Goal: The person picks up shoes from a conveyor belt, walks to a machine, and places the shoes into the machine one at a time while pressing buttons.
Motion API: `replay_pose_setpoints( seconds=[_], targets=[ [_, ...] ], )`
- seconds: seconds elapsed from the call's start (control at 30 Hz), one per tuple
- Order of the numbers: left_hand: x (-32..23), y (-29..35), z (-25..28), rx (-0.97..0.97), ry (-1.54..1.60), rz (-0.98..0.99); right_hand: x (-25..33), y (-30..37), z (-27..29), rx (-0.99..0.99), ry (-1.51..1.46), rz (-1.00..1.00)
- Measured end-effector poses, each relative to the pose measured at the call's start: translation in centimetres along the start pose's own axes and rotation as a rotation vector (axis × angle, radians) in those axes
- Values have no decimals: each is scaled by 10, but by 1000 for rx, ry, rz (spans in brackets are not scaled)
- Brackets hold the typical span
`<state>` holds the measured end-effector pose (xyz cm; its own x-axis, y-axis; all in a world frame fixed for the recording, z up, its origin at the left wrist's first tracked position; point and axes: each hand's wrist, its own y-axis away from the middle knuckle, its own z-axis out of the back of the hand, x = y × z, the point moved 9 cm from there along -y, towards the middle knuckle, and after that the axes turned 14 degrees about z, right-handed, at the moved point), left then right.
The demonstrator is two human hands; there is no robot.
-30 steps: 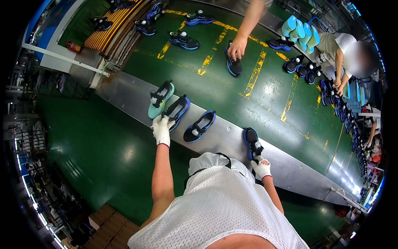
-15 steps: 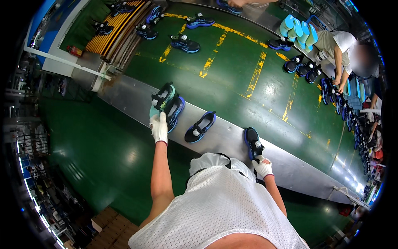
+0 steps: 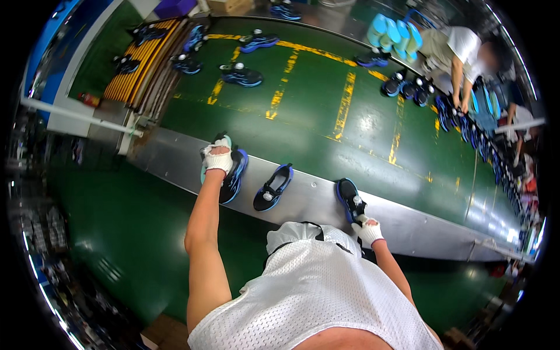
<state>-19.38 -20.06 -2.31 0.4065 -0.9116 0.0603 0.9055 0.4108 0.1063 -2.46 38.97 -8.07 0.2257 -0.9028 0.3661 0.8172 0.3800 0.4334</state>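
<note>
My left hand (image 3: 217,158), in a white glove, is closed over the top of a black shoe with a pale teal sole (image 3: 226,140); the glove hides much of this shoe. Touching its right side lies a black and blue shoe (image 3: 235,177). Further right on the metal ledge is another black shoe with a blue sole and a round light knob (image 3: 273,188), untouched by either hand. My right hand (image 3: 368,231), also gloved, grips the near end of a black shoe with a blue sole (image 3: 348,193).
The metal ledge (image 3: 314,201) borders a green belt (image 3: 315,105) with yellow markings, where several shoes (image 3: 242,76) lie. Yellow rollers (image 3: 143,61) are at the far left. Across the belt, a person (image 3: 464,55) handles shoes beside teal shoe forms (image 3: 394,36) and a long shoe row (image 3: 466,128).
My left hand has moved forward from the near end of the teal-soled shoe to over its top. My right hand stays on its shoe. The whole view has shifted slightly.
</note>
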Motion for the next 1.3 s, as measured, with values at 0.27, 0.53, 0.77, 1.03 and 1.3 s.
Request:
replay_pose_setpoints(
  seconds=[0.27,0.53,0.77,1.03,1.3],
  targets=[
    [35,8,-9,35,66,16,19,-5,3,-50,-61,-51],
    [38,54,16,240,26,156,42,-4,40,-22,-132,-34],
    [45,46,3,149,66,121,85,-8,104,-6,-932,-325],
    [2,52,16,147,109,-73,119,-23,145,0,-492,-8],
    [-58,69,-18,235,-67,-177,123,-92,59,140,448,675]
  ],
)
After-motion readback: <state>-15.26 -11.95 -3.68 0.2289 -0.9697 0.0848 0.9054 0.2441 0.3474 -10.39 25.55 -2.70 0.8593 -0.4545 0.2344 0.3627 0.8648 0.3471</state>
